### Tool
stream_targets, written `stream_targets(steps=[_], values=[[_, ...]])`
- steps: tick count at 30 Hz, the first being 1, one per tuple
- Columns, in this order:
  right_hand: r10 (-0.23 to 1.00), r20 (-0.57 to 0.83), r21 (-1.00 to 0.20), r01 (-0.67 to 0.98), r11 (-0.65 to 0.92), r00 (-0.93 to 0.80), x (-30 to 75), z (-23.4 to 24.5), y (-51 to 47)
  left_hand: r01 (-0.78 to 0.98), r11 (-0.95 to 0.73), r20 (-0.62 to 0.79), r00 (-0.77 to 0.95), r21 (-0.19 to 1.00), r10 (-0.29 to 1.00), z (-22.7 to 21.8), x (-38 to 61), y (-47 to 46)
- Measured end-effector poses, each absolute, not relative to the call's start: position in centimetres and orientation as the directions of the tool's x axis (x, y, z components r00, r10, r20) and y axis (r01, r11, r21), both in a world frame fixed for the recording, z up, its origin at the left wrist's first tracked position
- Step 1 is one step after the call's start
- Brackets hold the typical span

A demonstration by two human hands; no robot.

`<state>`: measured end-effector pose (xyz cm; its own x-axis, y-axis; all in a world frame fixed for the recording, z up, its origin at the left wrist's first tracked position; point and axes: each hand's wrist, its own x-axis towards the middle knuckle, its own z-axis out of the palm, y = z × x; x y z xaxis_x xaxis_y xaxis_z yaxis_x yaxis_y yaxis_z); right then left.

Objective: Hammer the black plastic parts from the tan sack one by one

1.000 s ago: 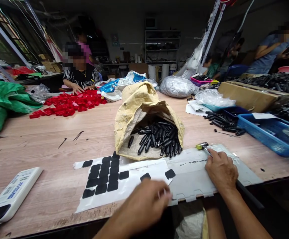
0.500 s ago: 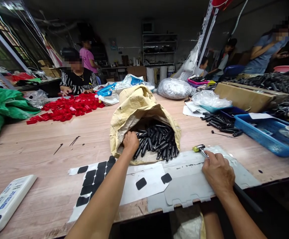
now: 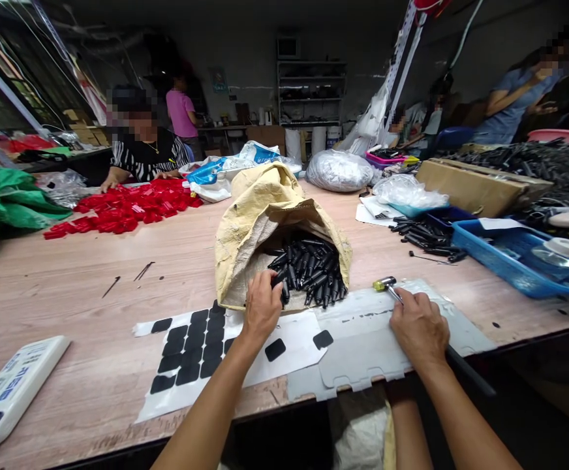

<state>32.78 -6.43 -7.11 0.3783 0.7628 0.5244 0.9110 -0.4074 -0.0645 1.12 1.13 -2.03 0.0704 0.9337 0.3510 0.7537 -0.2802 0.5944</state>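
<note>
A yellowish woven sack [image 3: 245,228] lies on its side, its mouth facing me, with many black tapered tube-like parts [image 3: 314,264] spilling at the opening. My left hand [image 3: 263,301] is at the lower left of that mouth, fingers curled, a black part at its fingertips; the grip is partly hidden. In my right hand [image 3: 420,326] is a small hammer [image 3: 385,284] with a yellow-tipped head, metal shaft and dark handle, resting over a grey sheet [image 3: 363,359]. Black rounded-square stickers [image 3: 194,343] sit on white backing paper [image 3: 294,326] below the sack.
Red pieces [image 3: 132,203] are heaped at back left, before a seated person [image 3: 142,150]. A blue basket [image 3: 524,267] and more black parts [image 3: 426,235] occupy the right. A white box-like device [image 3: 20,391] lies front left; a green sack [image 3: 10,202] is beyond it.
My left hand has drawn back from inside the sack's mouth towards me and slightly right. My right hand still holds the hammer in about the same place. The view has shifted slightly.
</note>
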Motion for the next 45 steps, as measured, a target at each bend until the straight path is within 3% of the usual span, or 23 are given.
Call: stream_targets(steps=[3, 7, 10, 13, 15, 17, 20, 27, 31, 37, 41, 45], values=[[0.762, 0.515, -0.073, 0.907, -0.416, 0.391, 32.7, -7.2, -6.5, 0.682, -0.443, 0.42, 0.214, 0.582, 0.882, -2.3, 0.9, -1.4], [0.78, 0.466, -0.107, 0.902, -0.419, 0.418, 33.0, -6.8, -6.3, 0.603, -0.531, 0.308, 0.439, 0.596, 0.844, -3.5, 0.6, -4.8], [0.825, 0.368, -0.173, 0.903, -0.393, 0.429, 33.2, -5.9, -6.3, 0.602, -0.507, 0.268, 0.445, 0.616, 0.854, -4.4, 0.5, -5.7], [0.809, 0.359, -0.33, 0.874, -0.357, 0.466, 32.5, -4.6, -6.9, 0.579, -0.458, 0.243, 0.411, 0.675, 0.879, -4.9, 0.4, -5.3], [0.784, 0.425, -0.472, 0.85, -0.235, 0.453, 30.9, -3.8, -7.8, 0.564, -0.436, 0.232, 0.397, 0.702, 0.888, -4.8, 0.4, -4.9], [0.795, 0.481, -0.591, 0.806, -0.018, 0.37, 28.5, -3.2, -8.8, 0.562, -0.419, 0.22, 0.388, 0.713, 0.895, -4.7, 0.3, -4.8], [0.856, 0.476, -0.673, 0.71, 0.206, 0.203, 24.6, -2.7, -10.4, 0.566, -0.4, 0.204, 0.378, 0.721, 0.903, -4.4, 0.4, -4.9], [0.854, 0.519, -0.575, 0.753, 0.321, 0.033, 20.0, -2.7, -12.9, 0.556, -0.395, 0.197, 0.381, 0.731, 0.903, -4.5, 0.4, -4.9], [0.874, 0.486, -0.488, 0.823, 0.29, -0.02, 19.8, -3.6, -13.3, 0.568, -0.388, 0.198, 0.368, 0.725, 0.908, -4.7, 0.5, -4.8], [0.846, 0.532, -0.522, 0.78, 0.344, -0.017, 19.0, -3.5, -13.5, 0.555, -0.405, 0.206, 0.386, 0.727, 0.899, -4.6, 0.5, -4.9], [0.879, 0.472, -0.521, 0.782, 0.343, -0.071, 18.3, -3.9, -13.4, 0.566, -0.401, 0.205, 0.379, 0.72, 0.902, -4.7, 0.5, -4.9], [0.863, 0.504, -0.534, 0.801, 0.272, 0.043, 20.6, -3.5, -12.4, 0.534, -0.405, 0.206, 0.394, 0.742, 0.896, -4.6, 0.1, -4.9]])
